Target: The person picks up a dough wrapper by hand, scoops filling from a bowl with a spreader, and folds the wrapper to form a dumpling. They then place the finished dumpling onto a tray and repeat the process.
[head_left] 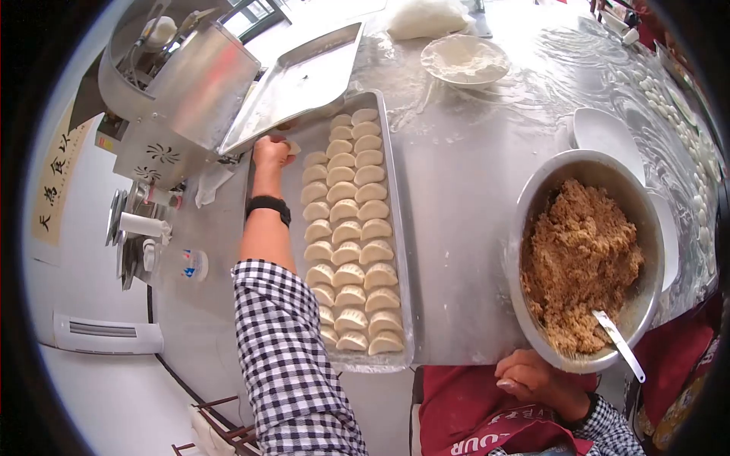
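Observation:
My left hand [272,152] reaches to the far left part of a metal tray [388,144], its fingers pinched on a pale dumpling [294,147]. Rows of folded dumplings [346,230] fill the middle and right side of that tray, lying in three columns. My right hand [526,374] is near the table's front edge, in front of a dark red apron [475,403]. Its fingers are curled together, and whatever they may hold is hidden. Just beyond it stands a steel bowl [525,304] of brown filling [585,251], with a white-handled utensil [617,346] stuck in.
A second metal tray [304,72] and a metal machine [190,83] stand at the back left. Toward the back are a floury bowl [465,61] and dough [430,19]. White plates [608,140] sit behind the filling bowl. Small dough pieces [684,137] line the right.

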